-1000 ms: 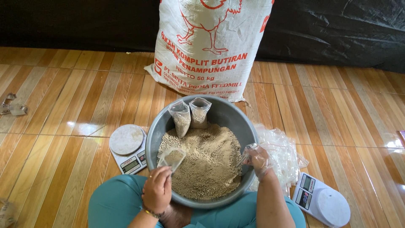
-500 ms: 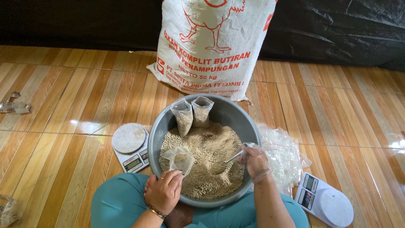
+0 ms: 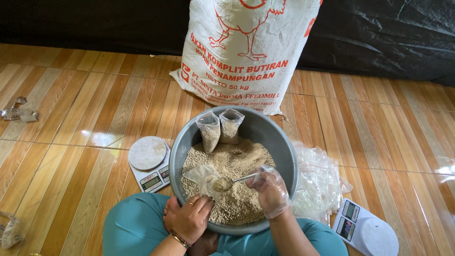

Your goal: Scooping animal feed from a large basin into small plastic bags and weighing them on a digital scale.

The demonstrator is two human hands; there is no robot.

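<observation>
Two small filled bags [image 3: 219, 129] stood upright against the far inner wall of the grey basin [image 3: 284, 151], side by side and touching, their bases sunk in the tan pellets [image 3: 237, 161] that half filled it. Nearer the person, above the pellets, the left hand [image 3: 189, 218] was closed on the lower edge of a clear plastic bag [image 3: 201, 176], holding its mouth open toward the spoon. The right hand [image 3: 271, 192] — covered by a thin clear glove — gripped the handle of a metal spoon [image 3: 230, 182], whose loaded bowl sat at the bag's opening. Teal-clothed knees [image 3: 135, 227] pressed against the basin's near rim.

Beyond the basin, just behind its far rim, a large white woven sack [image 3: 246, 47] with red print stood against a black sheet [image 3: 379, 38]. Left of the basin, just beside it, lay a small white kitchen scale [image 3: 149, 161] with a round platform. Right of the basin a heap of empty clear bags [image 3: 320, 185] touched its wall, and past that heap lay a second white scale [image 3: 365, 230] — well apart from the first.
</observation>
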